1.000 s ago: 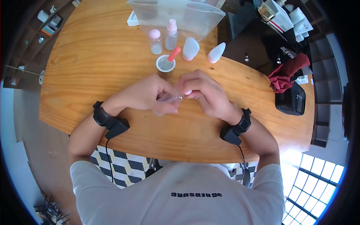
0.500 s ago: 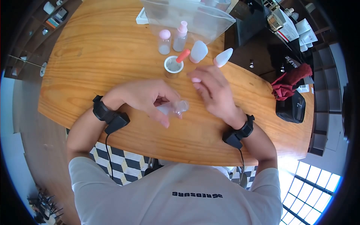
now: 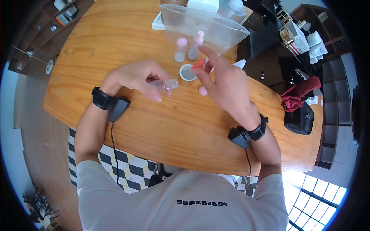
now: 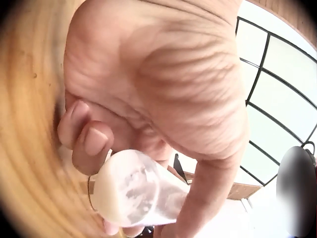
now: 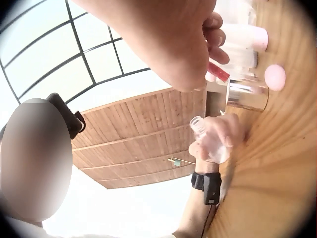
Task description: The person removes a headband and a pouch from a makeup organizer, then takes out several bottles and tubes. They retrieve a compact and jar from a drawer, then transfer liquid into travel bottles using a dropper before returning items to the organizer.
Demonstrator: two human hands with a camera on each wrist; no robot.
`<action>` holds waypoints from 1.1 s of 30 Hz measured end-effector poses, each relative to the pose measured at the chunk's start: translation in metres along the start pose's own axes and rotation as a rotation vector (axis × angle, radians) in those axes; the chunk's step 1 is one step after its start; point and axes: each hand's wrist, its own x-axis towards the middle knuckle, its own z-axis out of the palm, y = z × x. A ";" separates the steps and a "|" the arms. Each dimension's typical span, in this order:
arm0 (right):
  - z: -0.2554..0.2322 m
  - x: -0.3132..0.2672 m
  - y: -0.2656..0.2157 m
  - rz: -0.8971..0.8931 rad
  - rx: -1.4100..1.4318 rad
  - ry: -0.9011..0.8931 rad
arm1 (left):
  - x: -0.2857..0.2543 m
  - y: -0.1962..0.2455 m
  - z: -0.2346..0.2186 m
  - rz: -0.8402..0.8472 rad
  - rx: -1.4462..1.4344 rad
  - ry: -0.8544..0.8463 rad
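Observation:
My left hand (image 3: 140,79) grips a small clear bottle (image 3: 165,84) without a cap, tilted with its neck to the right; in the left wrist view the bottle (image 4: 136,191) has a whitish base. My right hand (image 3: 229,82) pinches a red-orange stick (image 3: 198,64) above a small white-rimmed cup (image 3: 187,79). In the right wrist view the cup (image 5: 247,95) has a shiny metallic side, and the red stick (image 5: 219,72) reaches its rim. A round pink cap (image 3: 203,91) lies on the table just below the cup.
Behind the cup stand a pink-capped bottle (image 3: 180,50) and a pink spray bottle (image 3: 195,47). White tapered containers are partly hidden by my right hand. A clear zip bag (image 3: 204,27) stands at the back; a dark red cloth (image 3: 300,94) and black case (image 3: 300,120) are at the right.
My right hand has left the bottle's neck, set the pink cap on the table, and moved up to take hold of the red-orange stick. My left hand still grips the bottle, now uncapped.

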 end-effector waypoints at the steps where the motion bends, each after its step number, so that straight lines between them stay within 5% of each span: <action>1: 0.007 0.002 0.005 -0.031 -0.001 0.013 | 0.001 -0.002 -0.001 0.000 0.004 -0.002; 9: 0.007 -0.012 0.005 -0.020 0.205 0.024 | 0.001 -0.006 -0.003 0.089 0.141 0.243; 17: 0.008 -0.035 0.023 0.198 0.406 0.097 | 0.002 -0.015 -0.007 0.054 0.219 0.297; 33: 0.023 -0.048 0.035 0.215 0.719 0.256 | 0.007 -0.013 0.002 0.116 0.301 0.381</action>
